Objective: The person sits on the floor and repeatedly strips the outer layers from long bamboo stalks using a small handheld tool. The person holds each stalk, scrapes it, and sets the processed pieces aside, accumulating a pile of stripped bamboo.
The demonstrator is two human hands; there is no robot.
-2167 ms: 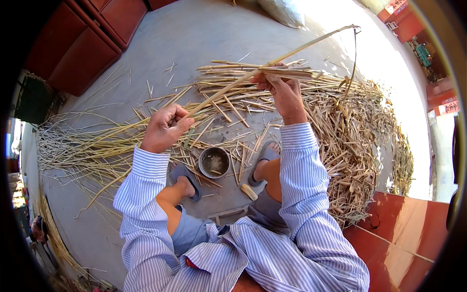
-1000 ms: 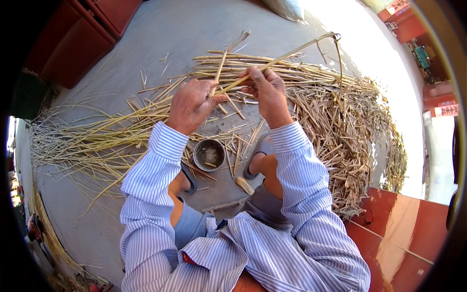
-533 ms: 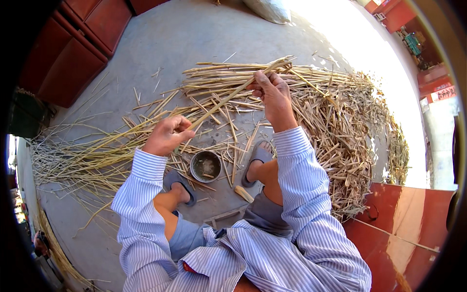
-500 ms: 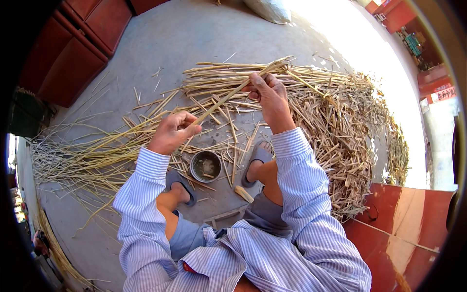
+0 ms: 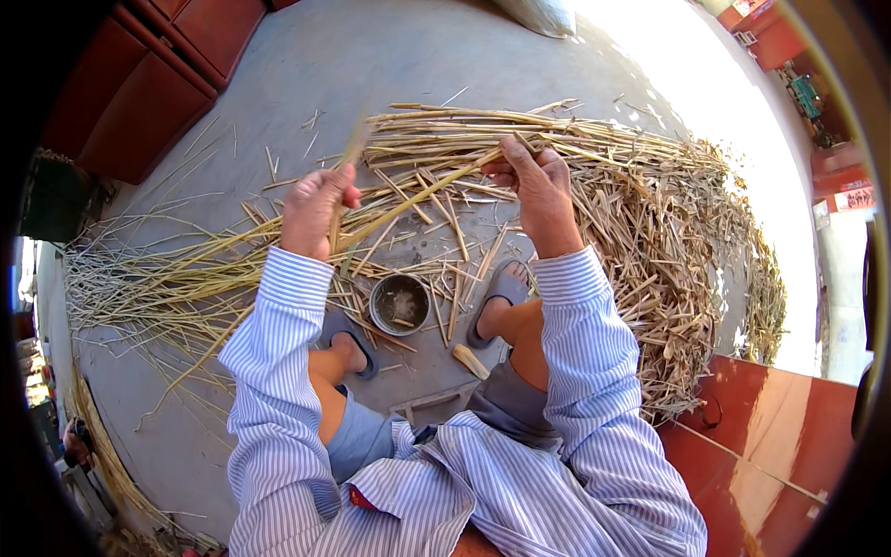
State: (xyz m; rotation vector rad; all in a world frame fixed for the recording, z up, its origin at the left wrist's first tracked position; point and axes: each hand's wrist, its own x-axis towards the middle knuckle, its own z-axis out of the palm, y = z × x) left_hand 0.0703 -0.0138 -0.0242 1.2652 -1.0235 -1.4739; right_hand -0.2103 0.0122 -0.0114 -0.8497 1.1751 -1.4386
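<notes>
In my right hand (image 5: pixel 536 190) a yellow-tan stalk (image 5: pixel 427 192) is pinched near its upper end. It slants down to the left and its lower end comes near my left wrist. My left hand (image 5: pixel 316 206) is closed, fingers curled, around a flat strip of stalk (image 5: pixel 358 139) that sticks up from it, smeared by motion. Both hands are raised over a bundle of dry stalks (image 5: pixel 445 125). Below them, between my feet, a round metal bowl (image 5: pixel 374 320) holds murky liquid with a short stalk piece in it.
Thin stems (image 5: pixel 158 288) fan out to the left. A big heap of dry husks and leaves (image 5: pixel 640 278) lies on the right. A short wooden block (image 5: pixel 471 361) rests near my right foot. Red sofas (image 5: pixel 148 111) stand far left, and a pale sack (image 5: pixel 538 14) at the far side.
My left hand has moved up and turned, with a blurred strip now sticking up from it. My right hand has shifted slightly right and down, still pinching the stalk.
</notes>
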